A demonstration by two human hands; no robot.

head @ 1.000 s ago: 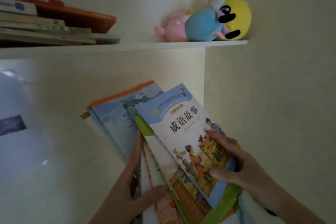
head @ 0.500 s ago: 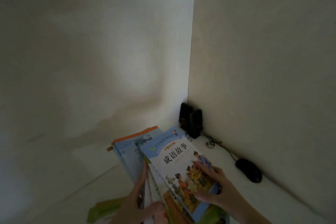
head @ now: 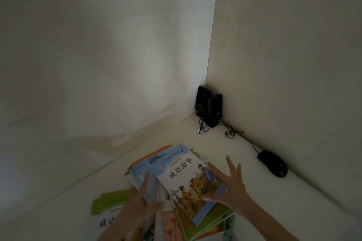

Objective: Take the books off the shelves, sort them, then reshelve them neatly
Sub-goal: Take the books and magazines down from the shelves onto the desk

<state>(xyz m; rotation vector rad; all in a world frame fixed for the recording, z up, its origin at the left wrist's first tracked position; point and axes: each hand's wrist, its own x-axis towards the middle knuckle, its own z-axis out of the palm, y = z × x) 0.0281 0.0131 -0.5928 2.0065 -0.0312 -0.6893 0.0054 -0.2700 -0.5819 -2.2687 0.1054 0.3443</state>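
A second ago I had this fan of books point(head: 146, 164) clamped in both hands up by the shelf — now it lies on the table point(head: 215, 139) beneath them. My right grip point(head: 229, 186) has let go, fingers splayed wide, thumb near the blue storybook point(head: 188, 180). My left grip point(head: 140, 203) lies flat and loose on the books just left of it. The carrying looks done — sorting comes next, I'd judge.
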